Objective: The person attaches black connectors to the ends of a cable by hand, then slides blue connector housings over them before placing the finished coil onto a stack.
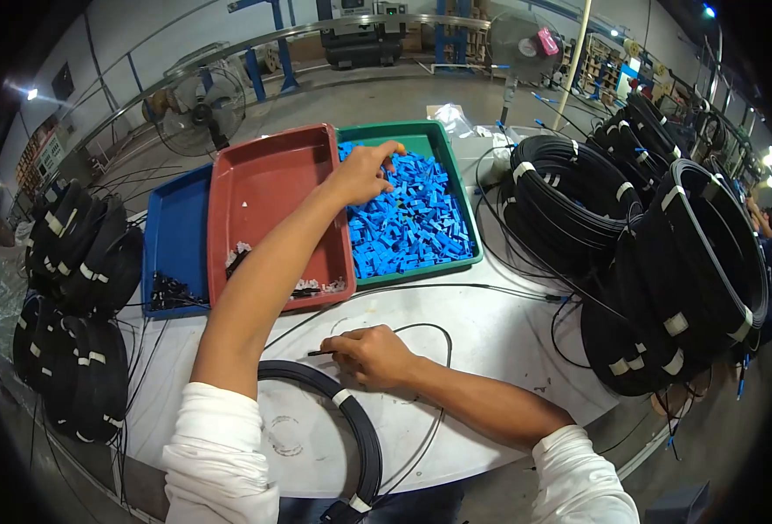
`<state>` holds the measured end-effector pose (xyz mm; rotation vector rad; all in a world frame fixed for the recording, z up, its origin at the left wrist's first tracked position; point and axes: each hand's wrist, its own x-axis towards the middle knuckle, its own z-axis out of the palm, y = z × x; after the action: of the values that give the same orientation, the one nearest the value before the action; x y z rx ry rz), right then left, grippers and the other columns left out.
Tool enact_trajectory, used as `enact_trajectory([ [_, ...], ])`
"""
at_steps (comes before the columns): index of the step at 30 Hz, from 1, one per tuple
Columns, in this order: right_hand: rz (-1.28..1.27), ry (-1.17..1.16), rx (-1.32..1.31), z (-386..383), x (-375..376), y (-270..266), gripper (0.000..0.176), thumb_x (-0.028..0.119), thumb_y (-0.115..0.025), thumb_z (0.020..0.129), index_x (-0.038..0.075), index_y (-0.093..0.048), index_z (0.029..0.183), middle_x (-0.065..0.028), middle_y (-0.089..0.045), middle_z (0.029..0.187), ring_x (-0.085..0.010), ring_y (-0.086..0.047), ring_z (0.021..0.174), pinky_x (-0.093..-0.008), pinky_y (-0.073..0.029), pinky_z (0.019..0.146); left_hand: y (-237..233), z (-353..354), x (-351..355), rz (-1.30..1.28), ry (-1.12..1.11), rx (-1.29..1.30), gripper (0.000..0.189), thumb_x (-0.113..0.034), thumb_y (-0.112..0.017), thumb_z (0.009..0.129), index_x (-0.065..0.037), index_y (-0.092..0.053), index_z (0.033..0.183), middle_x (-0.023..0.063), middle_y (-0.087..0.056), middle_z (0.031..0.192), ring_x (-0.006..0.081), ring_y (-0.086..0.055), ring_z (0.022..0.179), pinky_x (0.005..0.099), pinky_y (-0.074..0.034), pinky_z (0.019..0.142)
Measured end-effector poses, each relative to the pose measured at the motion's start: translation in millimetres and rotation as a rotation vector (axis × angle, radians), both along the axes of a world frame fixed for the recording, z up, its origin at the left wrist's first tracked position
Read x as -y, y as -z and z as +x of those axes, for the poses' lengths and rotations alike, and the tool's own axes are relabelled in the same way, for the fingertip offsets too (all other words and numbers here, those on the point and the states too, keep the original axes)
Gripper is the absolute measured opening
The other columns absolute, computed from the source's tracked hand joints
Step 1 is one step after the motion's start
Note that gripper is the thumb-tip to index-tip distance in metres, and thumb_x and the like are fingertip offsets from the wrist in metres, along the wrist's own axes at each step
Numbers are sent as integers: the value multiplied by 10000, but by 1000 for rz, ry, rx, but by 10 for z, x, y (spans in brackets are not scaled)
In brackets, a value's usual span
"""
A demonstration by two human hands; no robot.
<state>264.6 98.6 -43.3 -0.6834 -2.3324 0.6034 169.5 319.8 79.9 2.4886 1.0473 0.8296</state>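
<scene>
My left hand (364, 175) reaches over the green tray (471, 223), just above a heap of small blue plastic connectors (416, 214). Its fingers are apart and slightly curled, and no piece shows between them. On the white table, my right hand (373, 354) pinches the end of a thin black cable (319, 353), which points left. A coil of black cable (364, 428) bound with white tape lies below that hand, near the table's front edge. One loose loop of cable (448, 349) curves around the right wrist and runs under the forearm.
Beside the green tray stand a red tray (268, 188) with small white and black bits and a blue tray (176, 214) with black bits. Stacked cable coils rise at right (569, 201) and hang at left (80, 262). Fans (201, 113) stand behind the table (508, 384).
</scene>
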Motion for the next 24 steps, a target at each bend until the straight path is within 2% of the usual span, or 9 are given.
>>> enact_trajectory([
  [1, -4, 9, -3, 0, 9, 9, 372, 44, -628, 758, 62, -664, 1128, -151, -706, 865, -336, -688, 739, -421, -558, 670, -3, -50, 65, 47, -5, -1, 430, -8, -810, 745, -47, -642, 1139, 100, -709, 945, 134, -671, 756, 311, -545, 717],
  [4, -8, 34, -61, -11, -5, 80, 417, 58, -631, 699, 92, -651, 1114, -139, -692, 820, -358, -677, 731, -452, -538, 663, 58, -206, 353, 76, -35, 161, 419, -24, -839, 717, -37, -655, 1093, 85, -690, 872, 139, -665, 754, 299, -537, 705],
  [10, -115, 96, -198, 40, -85, 50, 283, 24, -665, 809, 66, -689, 1088, -163, -718, 900, -354, -699, 787, -415, -558, 721, 263, -755, 1326, -60, -51, 502, 305, 9, -817, 746, -16, -632, 987, 48, -705, 898, 117, -704, 878, 277, -568, 756],
  [13, -226, 81, -261, 56, -90, -127, 226, -41, -677, 847, 10, -699, 1066, -152, -737, 998, -218, -724, 870, -342, -572, 768, 274, -1130, 1923, -217, 109, 773, 366, 94, -751, 788, -39, -490, 1008, 71, -651, 909, 192, -712, 950, 289, -588, 822],
  [14, -216, 41, -251, 73, -113, -215, 214, -38, -685, 845, 1, -699, 1055, -141, -737, 1018, -202, -718, 878, -336, -574, 784, 331, -1265, 2067, -261, 127, 820, 414, 109, -763, 766, -70, -486, 1016, 29, -546, 928, 180, -695, 962, 298, -578, 845],
  [16, -144, 34, -236, 25, -39, -469, 214, -36, -691, 842, 2, -699, 1052, -142, -737, 998, -198, -720, 872, -327, -569, 777, 411, -1438, 2343, -249, 135, 887, 434, 107, -774, 759, -74, -478, 1019, 23, -526, 920, 136, -662, 894, 299, -579, 849],
  [18, -67, 31, -205, -51, -2, -617, 217, -25, -702, 842, 9, -693, 1056, -132, -737, 974, -193, -718, 860, -319, -563, 764, 520, -1577, 2503, -195, 53, 829, 461, 56, -819, 756, -80, -476, 1033, 26, -547, 927, 95, -604, 830, 275, -564, 834],
  [21, -202, 62, -179, -183, 113, -735, 237, -12, -707, 851, 16, -665, 1083, -118, -737, 953, -174, -714, 847, -306, -552, 755, 648, -1671, 2630, -182, -79, 932, 401, -84, -861, 774, -70, -542, 1017, -6, -618, 875, 53, -594, 769, 214, -535, 752],
  [24, -195, 40, -182, -296, 212, -889, 252, -16, -702, 851, 16, -649, 1096, -114, -738, 957, -184, -721, 866, -305, -554, 768, 617, -1764, 2606, -102, -201, 874, 312, -96, -835, 808, -47, -580, 980, 1, -643, 847, 55, -599, 752, 211, -527, 747],
])
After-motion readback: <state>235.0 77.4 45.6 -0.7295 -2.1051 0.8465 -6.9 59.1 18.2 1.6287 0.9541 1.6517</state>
